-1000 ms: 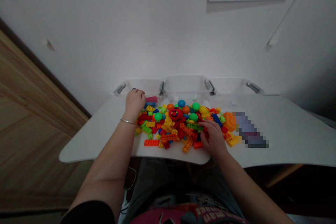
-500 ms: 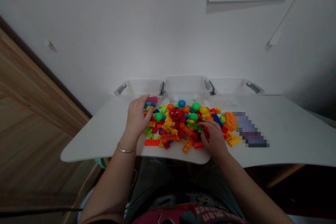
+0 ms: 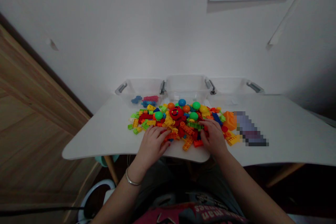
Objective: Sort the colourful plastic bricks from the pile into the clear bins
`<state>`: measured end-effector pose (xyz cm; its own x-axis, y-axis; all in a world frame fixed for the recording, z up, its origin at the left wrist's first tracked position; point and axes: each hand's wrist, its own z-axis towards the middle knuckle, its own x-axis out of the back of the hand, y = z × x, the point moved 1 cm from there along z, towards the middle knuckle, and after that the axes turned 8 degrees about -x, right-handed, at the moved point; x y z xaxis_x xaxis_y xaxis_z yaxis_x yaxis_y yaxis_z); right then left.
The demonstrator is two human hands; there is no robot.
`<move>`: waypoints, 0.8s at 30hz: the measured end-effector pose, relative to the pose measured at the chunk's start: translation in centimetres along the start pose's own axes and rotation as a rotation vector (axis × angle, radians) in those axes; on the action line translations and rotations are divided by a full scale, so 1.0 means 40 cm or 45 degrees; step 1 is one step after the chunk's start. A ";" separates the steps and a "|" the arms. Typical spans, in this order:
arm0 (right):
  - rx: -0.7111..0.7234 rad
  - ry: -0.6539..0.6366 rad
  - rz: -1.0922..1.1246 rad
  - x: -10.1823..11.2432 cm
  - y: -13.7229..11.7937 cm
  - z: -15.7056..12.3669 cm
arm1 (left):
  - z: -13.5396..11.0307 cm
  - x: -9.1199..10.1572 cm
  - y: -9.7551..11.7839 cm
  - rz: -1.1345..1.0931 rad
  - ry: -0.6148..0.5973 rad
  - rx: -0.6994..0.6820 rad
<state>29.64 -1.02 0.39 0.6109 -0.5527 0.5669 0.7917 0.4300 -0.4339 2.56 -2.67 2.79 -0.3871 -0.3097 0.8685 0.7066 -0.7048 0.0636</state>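
A mixed pile of toy bricks [image 3: 188, 144] in many colours spreads across the white table [image 3: 94, 136]. Over the pile's near left edge lies my left hand [image 3: 153, 143], fingers apart beside an orange brick [image 3: 172, 135], with nothing visibly gripped. My right hand [image 3: 214, 136] rests on the near right part, thumb and fingers apart, its fingertips by a green brick [image 3: 195, 126]. What lies under both palms is hidden. A red ball-like toy with a face [image 3: 175, 113] sits mid-pile, and a green ball [image 3: 193, 116] is close by.
Along the wall stand three clear plastic boxes with grey latches; the left box [image 3: 141, 87] holds blue and pink pieces [image 3: 150, 98]. The middle box [image 3: 185, 84] and right box [image 3: 228, 85] adjoin it. A pixelated flat object [image 3: 250, 131] lies right of an orange block [image 3: 230, 120].
My left hand has moved from beside the left box toward me and right, onto the pile's near edge, uncovering bricks and pieces at the left. My right hand has hardly moved.
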 end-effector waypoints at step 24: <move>-0.018 -0.025 0.011 -0.004 0.006 -0.002 | 0.026 -0.050 -0.014 0.071 0.203 0.133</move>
<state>29.74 -0.91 0.13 0.6177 -0.5345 0.5768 0.7864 0.4248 -0.4486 3.55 -0.98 1.54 -0.4284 -0.4495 0.7838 0.7839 -0.6163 0.0750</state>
